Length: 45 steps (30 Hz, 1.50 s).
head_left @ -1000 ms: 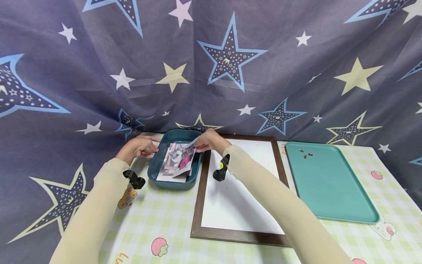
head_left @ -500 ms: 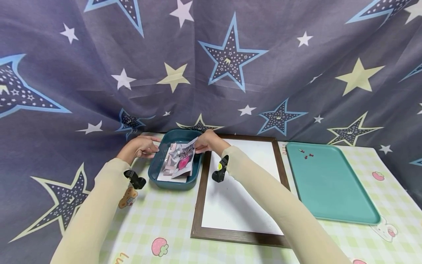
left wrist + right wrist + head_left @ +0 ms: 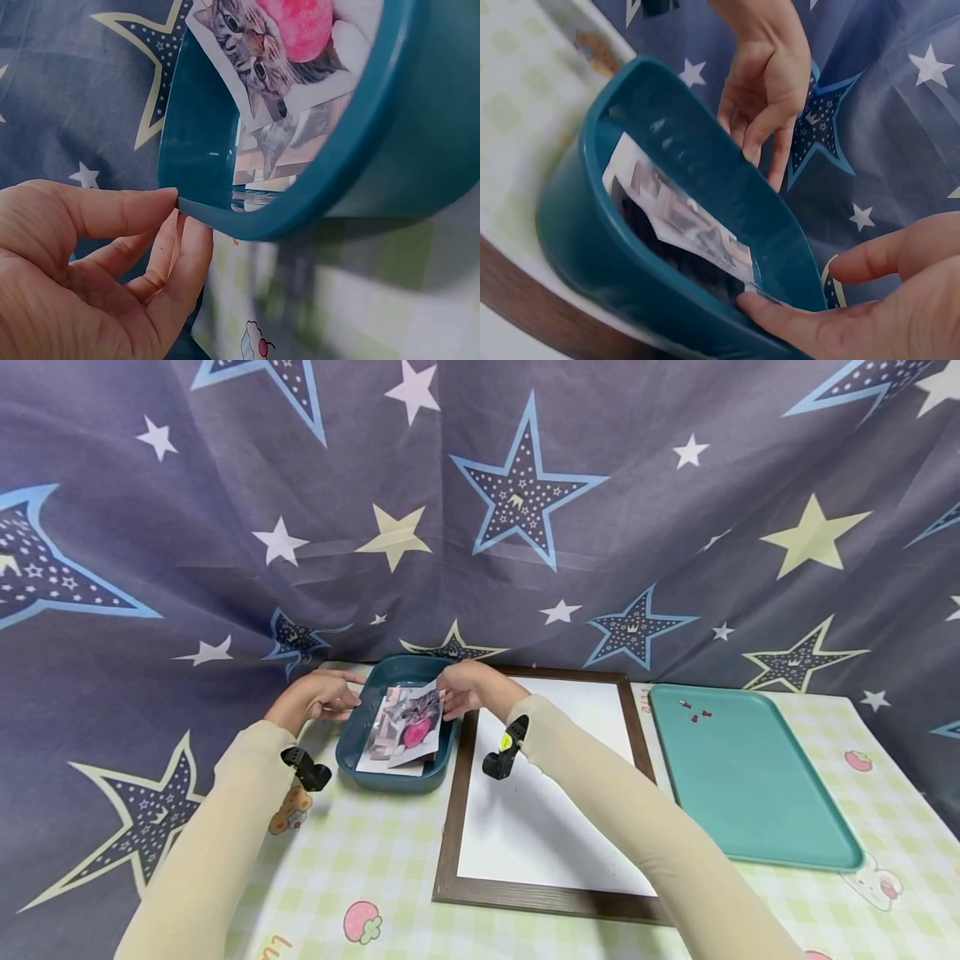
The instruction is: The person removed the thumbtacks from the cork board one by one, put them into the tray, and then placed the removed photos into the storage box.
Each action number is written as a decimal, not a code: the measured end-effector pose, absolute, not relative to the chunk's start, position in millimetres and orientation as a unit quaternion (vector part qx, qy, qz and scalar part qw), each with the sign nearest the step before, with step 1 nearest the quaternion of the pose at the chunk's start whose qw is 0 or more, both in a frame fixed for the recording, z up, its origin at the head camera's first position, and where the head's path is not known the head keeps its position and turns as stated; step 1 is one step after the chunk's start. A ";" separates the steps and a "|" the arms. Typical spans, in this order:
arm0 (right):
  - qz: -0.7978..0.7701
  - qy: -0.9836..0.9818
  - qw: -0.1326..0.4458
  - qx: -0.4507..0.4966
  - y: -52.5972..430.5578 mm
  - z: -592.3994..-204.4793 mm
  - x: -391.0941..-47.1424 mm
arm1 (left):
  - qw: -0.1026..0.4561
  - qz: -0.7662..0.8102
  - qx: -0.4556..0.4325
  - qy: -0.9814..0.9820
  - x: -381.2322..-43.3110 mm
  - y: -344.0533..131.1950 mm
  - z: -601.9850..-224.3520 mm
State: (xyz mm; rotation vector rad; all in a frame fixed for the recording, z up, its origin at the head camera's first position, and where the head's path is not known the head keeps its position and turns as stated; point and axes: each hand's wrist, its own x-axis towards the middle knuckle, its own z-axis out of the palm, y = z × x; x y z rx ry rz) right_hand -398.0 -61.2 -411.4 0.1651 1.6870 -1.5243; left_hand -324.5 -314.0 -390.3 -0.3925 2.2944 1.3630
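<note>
My left hand pinches the far-left rim of a blue-green plastic basin, its thumb on the edge and the other fingers outside it. Across the basin, my right hand holds a loose photo print of a tabby cat with a pink round thing by its right edge. The print slants over the pile. In the right wrist view, one fingertip is at the print's edge while another finger sticks out apart. Beneath it lie several more prints, partly covered.
A brown-framed white board lies right of the basin, under my right forearm. Farther right is a green tray with several small red pins. A star-patterned curtain hangs right behind the table.
My right hand has come slightly down and toward me. The cat print has turned and lowered, so its picture faces up more fully. My left hand stays on the rim.
</note>
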 end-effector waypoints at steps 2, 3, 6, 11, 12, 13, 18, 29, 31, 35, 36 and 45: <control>-0.605 0.676 0.417 0.060 -60.9 -392.3 -374.5 | 0.221 0.493 -0.142 0.829 -324.1 -314.1 -390.0; -0.604 0.677 0.416 0.057 -60.3 -382.8 -362.8 | 0.222 0.494 -0.142 0.829 -324.0 -314.1 -390.1; -0.608 0.670 0.422 0.057 -58.2 -360.9 -336.6 | 0.222 0.497 -0.140 0.827 -323.3 -314.2 -390.2; -0.619 0.652 0.434 0.063 -58.3 -362.2 -335.0 | 0.219 0.503 -0.140 0.824 -323.5 -314.7 -392.2; -0.619 0.651 0.435 0.063 -58.2 -362.3 -335.2 | 0.219 0.503 -0.140 0.824 -323.8 -314.7 -392.6; -0.618 0.651 0.435 0.062 -58.4 -362.6 -335.4 | 0.220 0.503 -0.140 0.824 -323.9 -314.7 -392.7; -0.618 0.653 0.434 0.056 -59.6 -363.3 -334.5 | 0.220 0.503 -0.141 0.824 -323.9 -315.1 -391.9; -0.613 0.661 0.429 0.051 -63.6 -368.0 -333.3 | 0.220 0.504 -0.136 0.824 -322.4 -315.1 -390.3; -0.612 0.662 0.430 0.049 -64.0 -368.4 -333.2 | 0.221 0.504 -0.134 0.824 -322.1 -314.8 -390.6; -0.610 0.665 0.429 0.047 -64.1 -368.0 -332.4 | 0.220 0.505 -0.130 0.824 -320.6 -314.4 -390.4; -0.609 0.665 0.429 0.048 -64.1 -367.7 -332.0 | 0.220 0.505 -0.129 0.824 -320.2 -314.3 -390.1; -0.601 0.670 0.434 0.043 -64.5 -366.5 -327.7 | 0.220 0.505 -0.129 0.825 -319.7 -314.8 -389.4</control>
